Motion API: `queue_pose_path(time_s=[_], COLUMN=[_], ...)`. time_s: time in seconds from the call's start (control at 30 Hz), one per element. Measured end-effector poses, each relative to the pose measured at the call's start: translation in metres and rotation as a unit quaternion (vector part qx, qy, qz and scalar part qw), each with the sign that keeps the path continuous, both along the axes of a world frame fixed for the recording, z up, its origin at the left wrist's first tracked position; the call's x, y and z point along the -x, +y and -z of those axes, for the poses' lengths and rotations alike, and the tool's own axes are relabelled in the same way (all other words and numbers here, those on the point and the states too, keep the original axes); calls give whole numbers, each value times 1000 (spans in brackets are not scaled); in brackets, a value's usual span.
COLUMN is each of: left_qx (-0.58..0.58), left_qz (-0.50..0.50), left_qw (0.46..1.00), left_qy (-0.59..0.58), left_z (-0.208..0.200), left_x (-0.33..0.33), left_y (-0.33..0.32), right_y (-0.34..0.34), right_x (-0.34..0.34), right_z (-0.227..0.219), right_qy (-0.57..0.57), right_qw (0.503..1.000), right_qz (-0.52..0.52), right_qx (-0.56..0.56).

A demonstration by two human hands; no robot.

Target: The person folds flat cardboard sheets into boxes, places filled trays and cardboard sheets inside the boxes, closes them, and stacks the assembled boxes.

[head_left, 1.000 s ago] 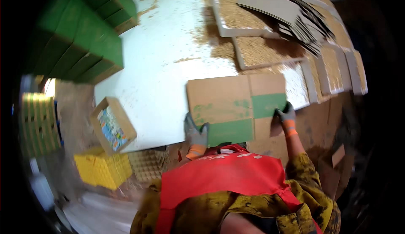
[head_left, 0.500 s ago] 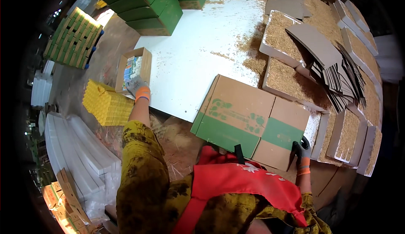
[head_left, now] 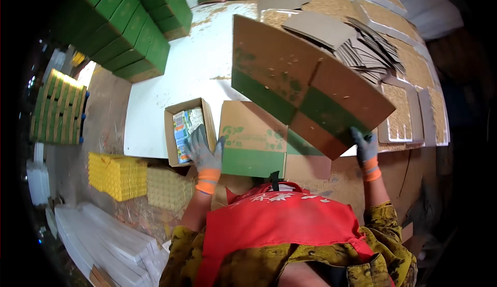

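My right hand (head_left: 366, 150), in a grey glove with an orange cuff, grips the lower right corner of a flattened brown and green carton (head_left: 305, 77). That carton is raised and tilted, over another flat carton (head_left: 253, 139) lying at the table's near edge. Left of it stands a small open cardboard box (head_left: 212, 126) holding printed packets (head_left: 179, 126) in blue, green and white. My left hand (head_left: 205, 157), gloved alike, is closed over the near right wall of this box, its fingers inside and the thumb outside.
Green cartons (head_left: 137, 41) are stacked on the white table (head_left: 155, 98) at the far left. Trays of brown grain-like filler (head_left: 396, 113) and loose grey cardboard sheets (head_left: 321, 28) lie right. Yellow egg trays (head_left: 116, 175) are piled below the table's left end.
The small box has moved right along the table with my left hand, up to the flat cartons. My right hand has lifted the top carton, exposing another beneath. The view has shifted.
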State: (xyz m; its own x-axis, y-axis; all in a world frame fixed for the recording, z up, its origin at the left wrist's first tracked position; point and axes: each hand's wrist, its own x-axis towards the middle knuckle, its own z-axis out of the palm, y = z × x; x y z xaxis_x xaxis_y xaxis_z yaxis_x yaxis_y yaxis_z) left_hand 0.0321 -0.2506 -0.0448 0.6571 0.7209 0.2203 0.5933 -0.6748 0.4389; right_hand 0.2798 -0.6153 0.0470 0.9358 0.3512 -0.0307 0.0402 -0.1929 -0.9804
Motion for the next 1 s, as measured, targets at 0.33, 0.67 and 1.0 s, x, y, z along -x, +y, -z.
queue_pose_path(time_s=[0.33,0.67,1.0], left_qx=[684,424,391], left_qz=[74,151,239], left_qw=[566,802,875], left_qy=[-454,-393,-157], left_z=[10,-80,-230], left_x=[-99,-53,-14], left_y=[-87,-70,-30], right_y=[13,133,-9], right_x=[94,32,-30], right_z=[-21,-35,-106], right_qy=[-103,56,-178], right_qw=[859,960,979], right_qz=[-416,-273,-98], right_qx=[279,-40,20])
